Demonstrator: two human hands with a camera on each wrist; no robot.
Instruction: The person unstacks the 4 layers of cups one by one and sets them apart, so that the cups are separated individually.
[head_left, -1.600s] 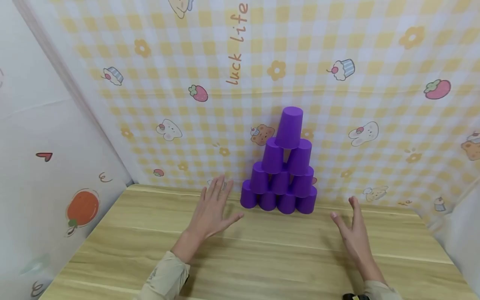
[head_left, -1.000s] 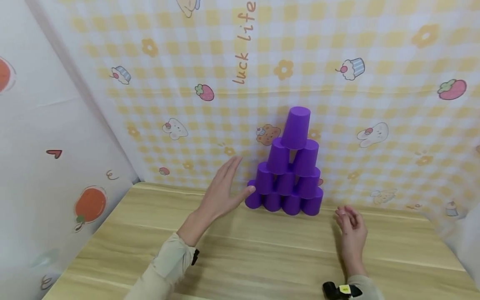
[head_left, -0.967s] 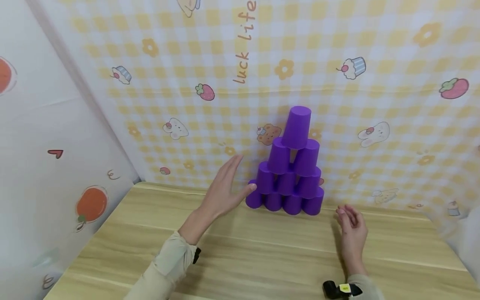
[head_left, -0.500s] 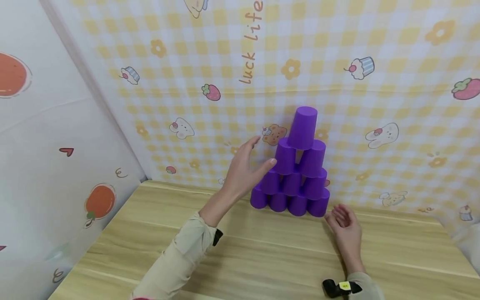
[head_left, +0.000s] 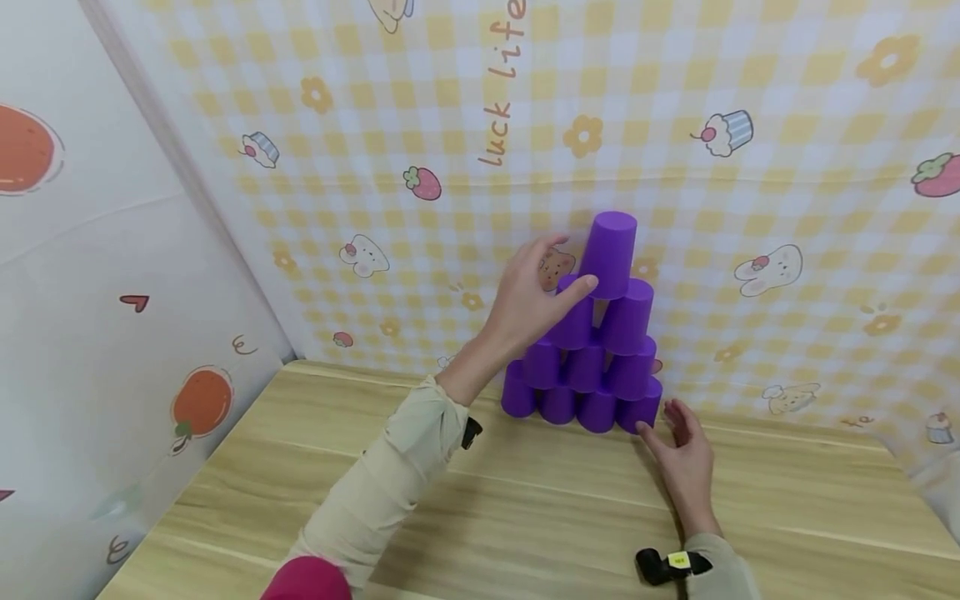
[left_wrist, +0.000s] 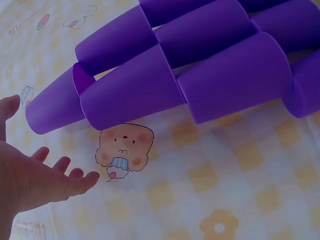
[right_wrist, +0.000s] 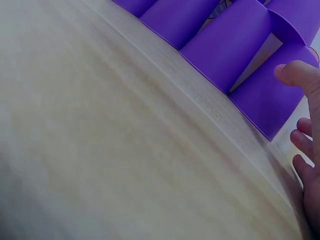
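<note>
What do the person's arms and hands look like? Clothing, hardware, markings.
Ungloved left hand and right hand. Beige, creased fabric left sleeve; matching beige right sleeve. Black device by the left wrist; black, rounded device at the right wrist with a yellow label, print illegible.

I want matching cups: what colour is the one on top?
The top cup is plain purple; the head view shows it best.

Purple cups [head_left: 585,369], yellow-white checked cloth [head_left: 517,204], lower-edge object [head_left: 309,581] perhaps magenta
</note>
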